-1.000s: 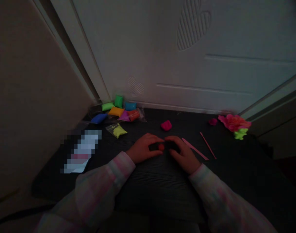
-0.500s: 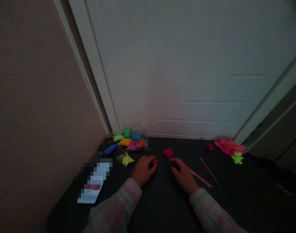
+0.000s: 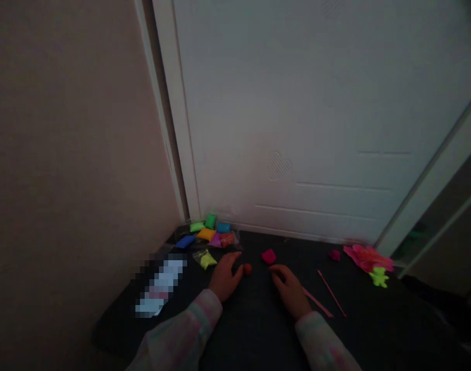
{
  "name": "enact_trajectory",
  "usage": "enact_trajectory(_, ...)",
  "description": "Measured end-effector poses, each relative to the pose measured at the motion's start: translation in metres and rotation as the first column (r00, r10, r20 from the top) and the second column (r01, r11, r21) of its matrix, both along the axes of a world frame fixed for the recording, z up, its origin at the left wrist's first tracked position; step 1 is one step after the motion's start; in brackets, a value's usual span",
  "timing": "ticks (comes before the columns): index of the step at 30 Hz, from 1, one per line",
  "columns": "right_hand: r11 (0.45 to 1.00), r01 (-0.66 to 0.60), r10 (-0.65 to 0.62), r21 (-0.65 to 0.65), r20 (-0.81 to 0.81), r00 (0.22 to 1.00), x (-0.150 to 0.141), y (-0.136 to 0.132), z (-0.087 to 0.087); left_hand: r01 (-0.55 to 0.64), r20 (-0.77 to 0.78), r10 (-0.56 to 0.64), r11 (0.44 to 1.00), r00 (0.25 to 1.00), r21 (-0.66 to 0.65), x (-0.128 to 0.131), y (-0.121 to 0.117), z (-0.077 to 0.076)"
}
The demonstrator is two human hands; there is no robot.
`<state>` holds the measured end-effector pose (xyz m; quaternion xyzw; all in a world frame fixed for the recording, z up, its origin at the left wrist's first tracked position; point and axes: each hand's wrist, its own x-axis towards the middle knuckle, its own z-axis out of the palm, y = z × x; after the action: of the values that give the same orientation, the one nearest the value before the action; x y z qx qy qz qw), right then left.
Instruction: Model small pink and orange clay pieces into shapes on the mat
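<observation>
My left hand [image 3: 224,277] is open, thumb and fingers apart, with nothing gripped. Just right of its thumb tip, a small red ball [image 3: 247,269], seemingly of modelling clay, rests on the dark table [image 3: 254,330]. Whether the thumb touches it, I cannot tell. My right hand [image 3: 290,289] lies on the table with loosely curved fingers, thumb apart from them, holding nothing visible. A magenta clay lump [image 3: 268,256] sits just beyond its fingertips. Beside that hand are a flat pink strip tool [image 3: 318,302], partly hidden, and a thin pink stick [image 3: 332,293].
Several colourful clay packets [image 3: 206,234] lie at the back left, with a yellow packet [image 3: 206,259] nearer. A blurred pale sheet [image 3: 164,286] is at left. Back right are a magenta piece [image 3: 334,255], a pink flower-like shape [image 3: 366,257] and a yellow-green bear shape [image 3: 379,276].
My left hand has opened and let go of the red ball, which now lies on the table. My right hand stays near the magenta lump. The camera view has shifted slightly.
</observation>
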<state>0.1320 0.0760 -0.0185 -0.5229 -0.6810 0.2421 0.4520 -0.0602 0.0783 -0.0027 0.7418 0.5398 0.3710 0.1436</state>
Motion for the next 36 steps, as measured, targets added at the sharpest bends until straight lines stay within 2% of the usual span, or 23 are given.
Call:
enact_trajectory(2,1.000,-0.005,0.005,-0.006,0.000,1.000,0.001,0.000,0.000,0.024,-0.082,-0.020,0.998,0.996,0.049,-0.008,0.001,0.010)
enact_trajectory(5,1.000,-0.015,0.015,-0.025,-0.006,1.000,0.001,0.000,-0.001,0.056,-0.231,-0.041,0.997,0.972,0.056,-0.028,0.010,0.035)
enact_trajectory(8,0.998,-0.024,0.023,-0.052,-0.016,1.000,0.000,0.000,0.000,-0.084,-0.295,0.073,0.996,0.953,-0.025,-0.059,0.027,0.059)
enact_trajectory(10,0.997,-0.025,0.024,-0.069,-0.024,0.999,-0.001,0.000,0.001,-0.154,-0.321,0.131,0.987,0.938,-0.047,-0.083,0.040,0.068)
enact_trajectory(15,0.995,-0.022,0.018,-0.102,-0.038,0.999,-0.001,-0.001,0.002,-0.340,-0.423,0.257,0.931,0.869,-0.134,-0.136,0.062,0.069)
enact_trajectory(19,0.991,-0.008,0.002,-0.131,-0.042,0.999,-0.002,0.001,-0.001,-0.424,-0.497,0.295,0.890,0.816,-0.167,-0.159,0.074,0.064)
enact_trajectory(23,0.989,-0.007,0.000,-0.150,-0.046,0.999,-0.001,0.003,-0.004,-0.401,-0.530,0.266,0.902,0.805,-0.158,-0.153,0.084,0.060)
enact_trajectory(31,0.976,-0.026,0.006,-0.218,-0.091,0.996,0.000,0.003,-0.004,-0.253,-0.569,0.138,0.959,0.810,-0.127,-0.101,0.102,0.045)
enact_trajectory(36,0.977,-0.017,-0.006,-0.211,-0.106,0.994,-0.001,0.002,-0.001,-0.282,-0.593,0.152,0.950,0.791,-0.132,-0.108,0.111,0.049)
